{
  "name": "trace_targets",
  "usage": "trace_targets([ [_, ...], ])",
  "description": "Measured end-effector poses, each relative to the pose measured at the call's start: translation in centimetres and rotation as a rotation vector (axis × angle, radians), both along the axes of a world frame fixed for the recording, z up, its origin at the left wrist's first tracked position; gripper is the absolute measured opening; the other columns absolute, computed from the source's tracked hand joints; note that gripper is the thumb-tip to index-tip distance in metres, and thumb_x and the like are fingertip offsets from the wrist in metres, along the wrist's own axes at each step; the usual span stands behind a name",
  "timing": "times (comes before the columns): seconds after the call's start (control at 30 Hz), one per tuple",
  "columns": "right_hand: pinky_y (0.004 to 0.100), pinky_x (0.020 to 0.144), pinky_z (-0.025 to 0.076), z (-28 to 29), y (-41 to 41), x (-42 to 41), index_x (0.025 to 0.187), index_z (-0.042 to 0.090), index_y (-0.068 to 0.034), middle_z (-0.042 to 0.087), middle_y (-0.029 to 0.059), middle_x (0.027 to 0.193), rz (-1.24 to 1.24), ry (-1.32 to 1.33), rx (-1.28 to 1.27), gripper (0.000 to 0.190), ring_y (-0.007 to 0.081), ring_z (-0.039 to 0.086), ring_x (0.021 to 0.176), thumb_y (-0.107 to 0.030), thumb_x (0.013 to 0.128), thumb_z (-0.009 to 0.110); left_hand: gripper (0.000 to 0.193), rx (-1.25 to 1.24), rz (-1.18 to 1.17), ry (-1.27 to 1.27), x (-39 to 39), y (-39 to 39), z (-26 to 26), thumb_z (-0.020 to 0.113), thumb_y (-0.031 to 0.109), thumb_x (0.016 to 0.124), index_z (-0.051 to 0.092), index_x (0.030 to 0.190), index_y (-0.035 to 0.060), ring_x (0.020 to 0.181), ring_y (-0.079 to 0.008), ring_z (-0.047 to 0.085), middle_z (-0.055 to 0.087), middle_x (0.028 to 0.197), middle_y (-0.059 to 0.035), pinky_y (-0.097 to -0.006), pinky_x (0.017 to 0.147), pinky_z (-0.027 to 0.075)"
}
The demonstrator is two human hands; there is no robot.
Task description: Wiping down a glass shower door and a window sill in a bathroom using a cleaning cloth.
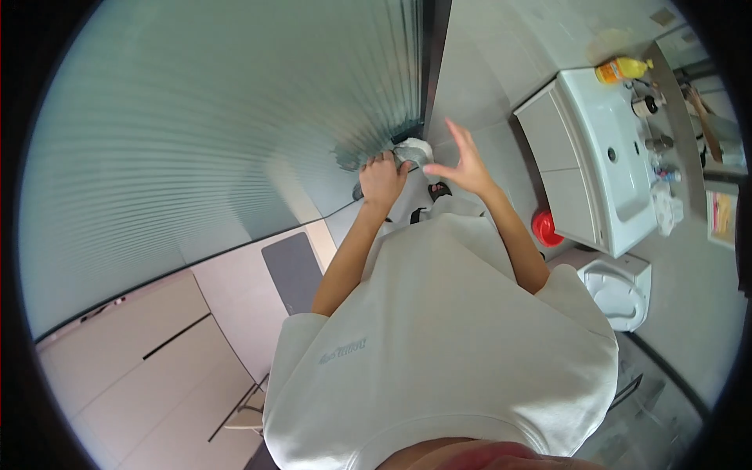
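A ribbed glass door panel (pixel 194 129) with a dark frame (pixel 433 59) fills the upper left. My left hand (pixel 380 179) is at the panel's lower part near that frame, fingers bent over a grey and white cloth (pixel 414 151). Part of the cloth is hidden behind the hand, and a blurred reflection shows in the glass beside it. My right hand (pixel 467 164) is raised just right of the cloth, empty, with thumb and fingers spread. Whether its thumb tip touches the cloth is unclear.
On the right, a white washbasin (pixel 631 194) tops a cabinet, with a yellow bottle (pixel 623 69) and a pump bottle (pixel 645 107) on it. A red bucket (pixel 546 229) stands below, near a white toilet (pixel 614 296). Beyond the panel lie a grey mat (pixel 292 270) and pale cabinets (pixel 147 376).
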State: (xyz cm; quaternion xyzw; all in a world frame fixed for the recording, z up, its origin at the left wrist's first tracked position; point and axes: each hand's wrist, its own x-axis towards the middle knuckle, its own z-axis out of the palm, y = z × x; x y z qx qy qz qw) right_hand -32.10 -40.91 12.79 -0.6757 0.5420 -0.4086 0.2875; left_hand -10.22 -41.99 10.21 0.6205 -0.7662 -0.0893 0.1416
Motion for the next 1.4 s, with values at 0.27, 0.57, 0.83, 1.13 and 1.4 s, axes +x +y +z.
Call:
trace_targets([
  [0.27,0.0426,0.107,0.042,7.6,-12.2,-0.3,0.152,0.035,-0.004,0.058,0.0173,0.135,0.246,-0.345,-0.328,0.111,0.0293,0.056,0.126,-0.034,0.063,0.095,0.05,0.156,-0.029,-0.125,-3.5,-2.2,0.6,0.071,0.054,0.081,0.061,0.085,0.0048,0.069,-0.032,0.07,0.069,0.073,-0.0146,-0.0421,0.06,0.054],
  [0.57,0.0311,0.078,0.055,5.3,-13.7,4.1,0.135,0.052,-0.002,0.071,0.0112,0.104,0.271,-0.543,-0.213,0.094,0.0197,0.07,0.088,-0.04,0.06,0.096,0.042,-0.073,-0.023,-0.101,-2.6,-1.8,-1.6,0.079,0.038,0.072,0.059,0.091,0.0062,0.071,-0.0304,0.067,0.066,0.077,-0.0091,-0.0425,0.065,0.053],
  [0.83,0.0364,0.089,0.051,3.5,-12.0,1.0,0.132,0.053,-0.002,0.064,0.0119,0.114,0.165,-0.555,-0.388,0.088,0.0222,0.063,0.102,-0.037,0.064,0.095,0.043,-0.128,-0.052,-0.072,-2.4,-1.4,-1.6,0.084,0.033,0.063,0.06,0.089,0.0083,0.079,-0.0241,0.066,0.063,0.079,-0.0039,-0.0387,0.069,0.05],
  [1.13,0.0384,0.093,0.049,-3.3,-4.8,-4.9,0.13,0.055,0.003,0.062,0.0173,0.121,0.372,-0.039,0.289,0.078,0.0288,0.061,0.11,-0.044,0.075,0.086,0.044,-0.1,0.074,-0.03,-2.8,-1.0,-2.1,0.084,0.03,0.06,0.064,0.093,0.0083,0.079,-0.0255,0.066,0.067,0.083,-0.0039,-0.0397,0.068,0.049],
  [1.4,0.0423,0.079,0.053,-2.3,-3.9,-1.7,0.116,0.06,-0.002,0.07,0.0191,0.1,0.369,-0.002,0.337,0.061,0.0351,0.068,0.091,-0.046,0.079,0.081,0.045,-0.077,0.022,-0.025,-2.2,-0.8,-0.9,0.08,0.026,0.067,0.065,0.104,0.0067,0.092,-0.0295,0.064,0.068,0.095,-0.0086,-0.0421,0.078,0.049],
])
